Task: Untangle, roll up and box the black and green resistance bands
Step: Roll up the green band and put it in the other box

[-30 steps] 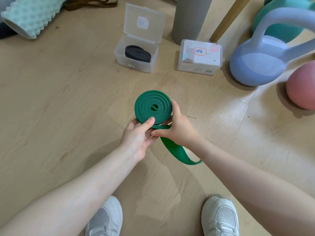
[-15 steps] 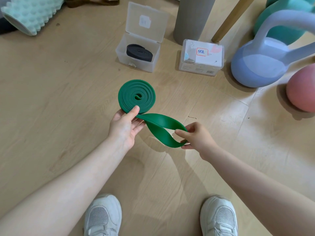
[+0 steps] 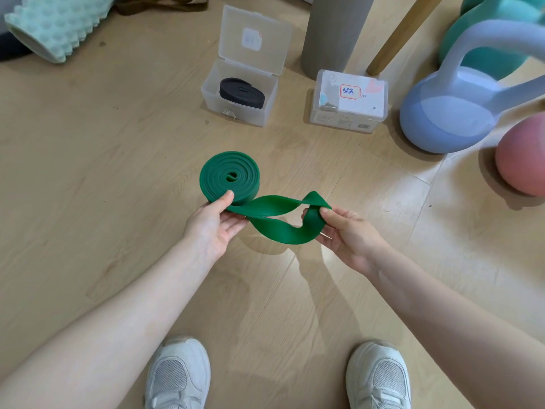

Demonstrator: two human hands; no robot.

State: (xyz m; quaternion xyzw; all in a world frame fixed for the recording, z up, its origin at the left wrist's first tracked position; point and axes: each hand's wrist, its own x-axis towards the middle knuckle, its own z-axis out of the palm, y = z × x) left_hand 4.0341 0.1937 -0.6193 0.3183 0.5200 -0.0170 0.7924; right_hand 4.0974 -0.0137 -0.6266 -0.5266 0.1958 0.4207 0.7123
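Hands work a green resistance band (image 3: 230, 180) above a pale wood floor (image 3: 88, 172), seen from the wearer's head. At centre frame, the left hand (image 3: 213, 224) grips the coiled part of the band, thumb pressed on the roll's near edge and fingers curled beneath. From the coil a loose, twisted loop trails toward 3 o'clock, where the right hand (image 3: 345, 231) pinches its far end between thumb and curled fingers. The band hangs clear of the floor, casting a shadow on the boards below.

At 12 o'clock from the coil stands an open clear box (image 3: 240, 113), lid tipped back, with the rolled black resistance band (image 3: 241, 93) lying inside. Just beside it, toward 1 o'clock, sits a closed clear box (image 3: 348, 113) bearing a red-bordered label (image 3: 350, 91) on its lid. A lilac kettlebell (image 3: 448, 113) rests at 2 o'clock, a teal kettlebell (image 3: 483, 48) behind it, and a pink ball (image 3: 523, 160) at the right edge. A mint knobbed foam roller (image 3: 56, 23) lies at 10 o'clock. Two white trainers (image 3: 178, 376) show at 6 o'clock.
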